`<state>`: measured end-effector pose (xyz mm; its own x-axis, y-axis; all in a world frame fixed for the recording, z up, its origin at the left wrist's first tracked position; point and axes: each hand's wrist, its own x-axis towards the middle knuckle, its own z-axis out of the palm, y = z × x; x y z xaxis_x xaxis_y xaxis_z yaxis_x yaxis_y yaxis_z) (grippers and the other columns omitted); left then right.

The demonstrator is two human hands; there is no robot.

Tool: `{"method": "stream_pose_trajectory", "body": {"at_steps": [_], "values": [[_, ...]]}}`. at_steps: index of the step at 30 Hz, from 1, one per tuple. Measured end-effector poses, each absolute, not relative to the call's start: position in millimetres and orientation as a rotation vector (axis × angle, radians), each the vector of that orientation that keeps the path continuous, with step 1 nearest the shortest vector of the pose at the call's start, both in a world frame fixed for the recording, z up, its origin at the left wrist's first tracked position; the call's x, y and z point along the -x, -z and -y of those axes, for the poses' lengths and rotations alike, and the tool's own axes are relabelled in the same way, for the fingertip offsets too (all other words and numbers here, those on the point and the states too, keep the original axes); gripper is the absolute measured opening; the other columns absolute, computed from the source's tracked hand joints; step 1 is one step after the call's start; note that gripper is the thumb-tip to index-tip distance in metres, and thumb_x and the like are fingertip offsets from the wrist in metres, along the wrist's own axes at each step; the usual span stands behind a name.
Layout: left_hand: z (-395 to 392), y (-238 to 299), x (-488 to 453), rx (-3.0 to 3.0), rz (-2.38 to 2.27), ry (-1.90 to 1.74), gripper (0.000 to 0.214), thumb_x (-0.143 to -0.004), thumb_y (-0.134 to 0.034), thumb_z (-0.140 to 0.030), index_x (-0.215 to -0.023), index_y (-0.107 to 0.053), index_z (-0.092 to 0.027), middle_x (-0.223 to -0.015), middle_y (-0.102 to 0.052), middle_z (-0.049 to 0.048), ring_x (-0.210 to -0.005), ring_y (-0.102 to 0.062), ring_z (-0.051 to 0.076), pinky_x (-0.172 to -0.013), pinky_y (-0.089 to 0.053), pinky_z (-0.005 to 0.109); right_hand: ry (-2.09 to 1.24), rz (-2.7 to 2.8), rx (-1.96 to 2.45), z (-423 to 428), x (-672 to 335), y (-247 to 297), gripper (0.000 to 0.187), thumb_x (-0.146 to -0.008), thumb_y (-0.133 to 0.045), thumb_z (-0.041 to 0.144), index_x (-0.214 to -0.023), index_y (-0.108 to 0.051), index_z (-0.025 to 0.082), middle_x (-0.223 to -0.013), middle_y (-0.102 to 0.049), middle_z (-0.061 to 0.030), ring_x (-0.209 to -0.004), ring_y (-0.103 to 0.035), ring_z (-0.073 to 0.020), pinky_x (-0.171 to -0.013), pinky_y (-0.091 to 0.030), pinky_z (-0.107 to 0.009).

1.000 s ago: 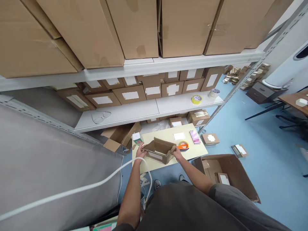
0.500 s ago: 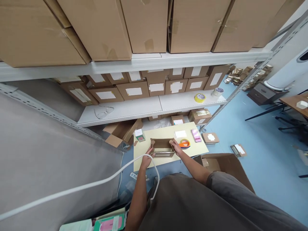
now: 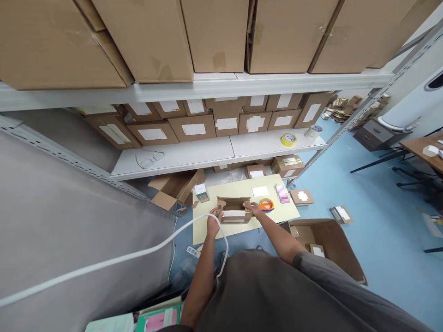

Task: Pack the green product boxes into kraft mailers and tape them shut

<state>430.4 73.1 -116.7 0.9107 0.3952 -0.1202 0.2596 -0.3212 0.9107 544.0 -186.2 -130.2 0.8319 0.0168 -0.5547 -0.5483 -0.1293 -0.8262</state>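
Note:
A small open cardboard box [image 3: 233, 211] with a white label on its near side rests on a pale yellow table [image 3: 214, 230]. My left hand [image 3: 214, 219] grips the box's left end, fingers curled around it. At the right end my right hand [image 3: 254, 208] holds the flap and edge. Just right of that hand lies an orange tape dispenser [image 3: 267, 204]. A white slip [image 3: 260, 191] and a pink packet [image 3: 282, 193] lie farther right on the table. A small green and white carton [image 3: 200, 192] stands at the table's back left.
Metal shelving [image 3: 221, 154] with labelled cartons rises behind the table; a yellow tape roll [image 3: 288, 139] sits on it. A large open carton [image 3: 332, 240] stands on the blue floor at right. A white cable [image 3: 138, 253] crosses from the left. Small boxes litter the floor.
The box was tilted up in both hands a second ago; it now sits flat on the table, turned square with its labelled side toward me. The view has shifted slightly.

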Motion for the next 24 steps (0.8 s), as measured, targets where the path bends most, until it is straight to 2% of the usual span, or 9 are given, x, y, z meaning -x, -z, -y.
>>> {"method": "stream_pose_trajectory", "body": {"at_steps": [2, 5, 9, 12, 15, 17, 19, 22, 24], "values": [[-71, 119, -432, -1.963, -0.506, -0.213, 0.028, -0.095, -0.062, -0.044, -0.106, -0.075, -0.021, -0.132, -0.069, 0.0141, -0.130, -0.065, 0.030, -0.120, -0.046, 0.045, -0.555, -0.478, 1.602, 190, -540, 127, 0.058, -0.072, -0.090, 0.055, -0.113, -0.073, 0.017, -0.106, -0.079, -0.0143, -0.094, -0.074, -0.0293, -0.079, -0.062, -0.038], [-65, 119, -434, -2.005, -0.539, -0.267, 0.030, -0.097, -0.059, -0.045, -0.109, -0.073, -0.022, -0.129, -0.069, 0.0139, -0.126, -0.066, 0.030, -0.117, -0.049, 0.045, -0.542, -0.436, 1.488, 192, -528, 126, 0.060, -0.084, -0.076, 0.064, -0.129, -0.071, 0.023, -0.134, -0.074, -0.0123, -0.114, -0.072, -0.0259, -0.092, -0.060, -0.034], [-56, 118, -436, -2.068, -0.567, -0.288, 0.034, -0.099, -0.058, -0.044, -0.120, -0.071, -0.021, -0.132, -0.067, 0.0156, -0.130, -0.064, 0.032, -0.119, -0.048, 0.046, -0.549, -0.350, 1.510, 190, -510, 131, 0.073, -0.086, -0.071, 0.069, -0.149, -0.062, 0.033, -0.159, -0.059, -0.0078, -0.140, -0.060, -0.0282, -0.103, -0.057, -0.038], [-53, 113, -439, -2.120, -0.609, -0.292, 0.058, -0.097, -0.062, -0.042, -0.149, -0.057, -0.018, -0.149, -0.058, 0.0196, -0.142, -0.057, 0.035, -0.121, -0.046, 0.048, -0.508, -0.326, 1.601, 188, -505, 136, 0.083, -0.083, -0.076, 0.068, -0.154, -0.059, 0.029, -0.157, -0.060, -0.0113, -0.145, -0.055, -0.0314, -0.109, -0.053, -0.042], [-61, 104, -449, -2.193, -0.566, -0.234, 0.088, -0.091, -0.072, -0.038, -0.168, -0.033, -0.022, -0.175, -0.030, 0.0207, -0.154, -0.045, 0.039, -0.119, -0.047, 0.050, -0.469, -0.274, 1.645, 190, -508, 137, 0.084, -0.082, -0.078, 0.066, -0.152, -0.062, 0.023, -0.148, -0.066, -0.0149, -0.143, -0.056, -0.0333, -0.115, -0.050, -0.044], [-72, 97, -459, -2.245, -0.440, -0.136, 0.090, -0.087, -0.076, -0.034, -0.167, -0.036, -0.026, -0.181, -0.019, 0.0172, -0.157, -0.041, 0.040, -0.119, -0.047, 0.050, -0.473, -0.251, 1.666, 192, -510, 137, 0.084, -0.083, -0.078, 0.066, -0.152, -0.061, 0.022, -0.148, -0.066, -0.0158, -0.144, -0.056, -0.0330, -0.117, -0.048, -0.044], [-83, 94, -468, -2.264, -0.334, -0.044, 0.081, -0.084, -0.079, -0.029, -0.159, -0.048, -0.027, -0.181, -0.021, 0.0141, -0.155, -0.044, 0.039, -0.119, -0.046, 0.049, -0.500, -0.247, 1.690, 194, -512, 135, 0.085, -0.084, -0.077, 0.067, -0.154, -0.059, 0.021, -0.150, -0.065, -0.0163, -0.145, -0.056, -0.0325, -0.118, -0.047, -0.043], [-92, 96, -474, -2.237, -0.320, -0.002, 0.051, -0.084, -0.079, -0.026, -0.134, -0.067, -0.023, -0.172, -0.041, 0.0148, -0.150, -0.051, 0.036, -0.121, -0.045, 0.047, -0.532, -0.266, 1.728, 193, -515, 132, 0.081, -0.088, -0.071, 0.069, -0.154, -0.060, 0.023, -0.151, -0.065, -0.0151, -0.144, -0.056, -0.0322, -0.118, -0.047, -0.044], [-92, 102, -473, -2.184, -0.330, -0.030, 0.033, -0.085, -0.077, -0.025, -0.117, -0.072, -0.021, -0.157, -0.057, 0.0155, -0.147, -0.054, 0.034, -0.122, -0.043, 0.047, -0.533, -0.300, 1.768, 190, -519, 130, 0.074, -0.092, -0.066, 0.069, -0.151, -0.062, 0.025, -0.151, -0.066, -0.0137, -0.143, -0.057, -0.0318, -0.118, -0.047, -0.044]]}}
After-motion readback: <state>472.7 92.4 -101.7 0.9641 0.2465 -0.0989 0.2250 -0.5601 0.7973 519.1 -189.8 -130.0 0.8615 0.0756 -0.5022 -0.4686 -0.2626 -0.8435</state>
